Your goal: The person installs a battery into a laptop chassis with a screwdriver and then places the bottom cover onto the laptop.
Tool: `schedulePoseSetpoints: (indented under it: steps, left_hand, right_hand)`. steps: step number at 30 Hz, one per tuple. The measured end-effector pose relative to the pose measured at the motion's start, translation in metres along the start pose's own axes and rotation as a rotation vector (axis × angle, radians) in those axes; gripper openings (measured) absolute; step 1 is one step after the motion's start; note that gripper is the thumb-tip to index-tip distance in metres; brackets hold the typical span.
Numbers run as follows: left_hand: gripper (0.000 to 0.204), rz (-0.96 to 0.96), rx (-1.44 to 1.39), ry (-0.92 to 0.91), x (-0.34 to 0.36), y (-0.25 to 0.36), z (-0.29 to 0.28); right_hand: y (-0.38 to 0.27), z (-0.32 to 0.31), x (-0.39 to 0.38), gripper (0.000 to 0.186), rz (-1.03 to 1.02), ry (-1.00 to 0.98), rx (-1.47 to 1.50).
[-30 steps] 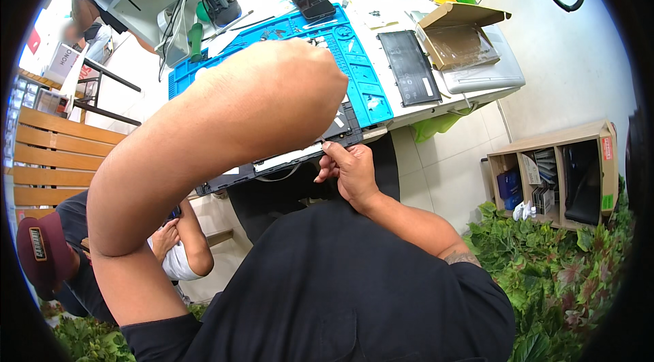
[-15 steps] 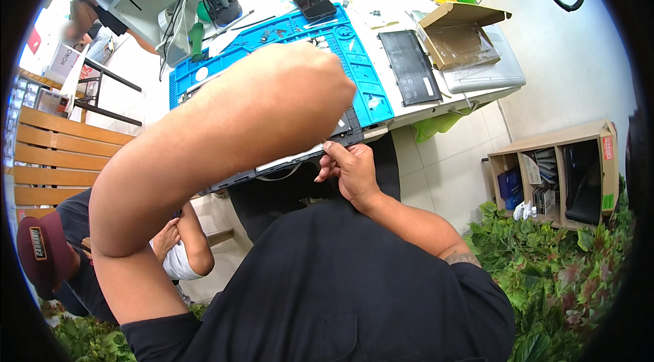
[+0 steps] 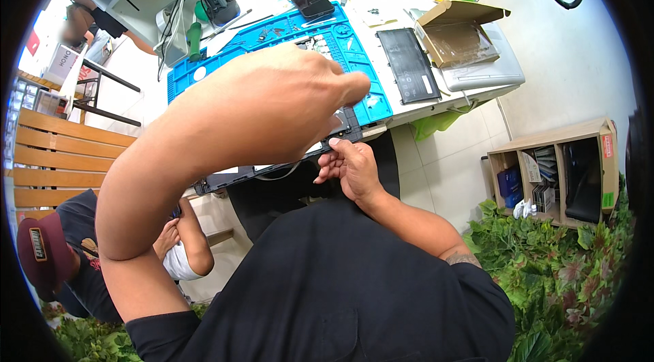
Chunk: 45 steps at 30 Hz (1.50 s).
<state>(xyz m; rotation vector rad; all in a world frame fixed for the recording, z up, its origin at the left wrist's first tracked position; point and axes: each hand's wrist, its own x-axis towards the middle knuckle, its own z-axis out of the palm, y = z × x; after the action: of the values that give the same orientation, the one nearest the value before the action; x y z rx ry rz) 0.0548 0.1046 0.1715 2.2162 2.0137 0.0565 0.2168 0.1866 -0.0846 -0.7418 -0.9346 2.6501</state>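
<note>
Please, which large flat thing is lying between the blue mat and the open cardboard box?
A black rectangular panel lies on the white table between the blue mat and the open cardboard box, as the head view shows.

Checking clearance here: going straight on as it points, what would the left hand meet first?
Probably the black battery beyond the blue mat, though the left hand may pass above it.

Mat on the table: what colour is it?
The mat is bright blue; head view shows it best.
</note>
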Motion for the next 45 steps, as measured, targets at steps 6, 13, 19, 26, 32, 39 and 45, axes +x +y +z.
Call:
schedulePoseSetpoints:
  steps: [6, 13, 19, 26, 32, 39, 45]
  left_hand:
    - [0.027, -0.064, 0.018, 0.153, -0.012, 0.004, 0.007]
    - [0.037, 0.221, 0.049, 0.085, -0.006, -0.011, 0.004]
    - [0.039, -0.148, 0.056, -0.016, -0.004, 0.002, 0.006]
    - [0.04, 0.087, -0.085, 0.272, -0.007, -0.008, 0.014]
    - [0.058, -0.119, -0.175, 0.806, -0.025, 0.002, 0.079]
    - [0.064, 0.066, -0.351, 0.862, -0.035, -0.007, 0.104]
    - [0.093, 0.016, -0.554, 0.824, -0.042, -0.017, 0.119]
  right_hand:
    - [0.0, -0.002, -0.002, 0.035, 0.011, -0.02, -0.014]
    - [-0.002, -0.004, -0.004, 0.038, 0.007, -0.048, -0.045]
    - [-0.003, -0.005, -0.006, 0.038, -0.002, -0.045, -0.054]
    - [-0.004, -0.007, -0.003, 0.039, 0.006, -0.047, -0.051]
    - [-0.012, -0.006, -0.004, 0.036, -0.072, 0.065, -0.063]
    - [-0.009, -0.021, 0.001, 0.038, -0.156, 0.03, -0.135]
    - [-0.008, -0.024, 0.002, 0.04, -0.184, 0.031, -0.19]
